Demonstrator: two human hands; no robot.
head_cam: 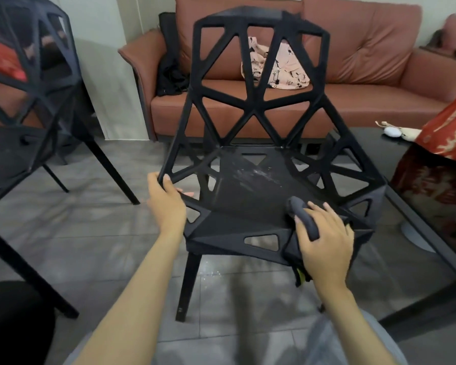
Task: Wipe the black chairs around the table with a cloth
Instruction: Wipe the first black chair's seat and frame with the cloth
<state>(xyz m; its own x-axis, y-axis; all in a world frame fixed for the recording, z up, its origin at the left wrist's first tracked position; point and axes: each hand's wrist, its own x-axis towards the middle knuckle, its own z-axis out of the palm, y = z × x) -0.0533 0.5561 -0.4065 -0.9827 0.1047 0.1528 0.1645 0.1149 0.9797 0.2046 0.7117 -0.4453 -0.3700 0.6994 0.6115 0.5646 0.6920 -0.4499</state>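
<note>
A black chair [250, 180] with a lattice of triangular openings stands in front of me, facing me. Pale dusty smears mark the middle of its seat. My left hand [166, 200] grips the left edge of the seat frame. My right hand [324, 241] holds a dark grey cloth [304, 217] against the front right part of the seat, fingers curled over it. Part of the cloth hangs below the seat's front edge. A second black chair [32, 101] of the same make stands at the left.
A brown leather sofa [353, 83] runs behind the chair, with a pink patterned bag [287, 67] and a black bag [171, 72] on it. A dark glossy table [395, 164] sits at the right, bearing a red patterned cloth [453, 127]. Grey tiled floor lies below.
</note>
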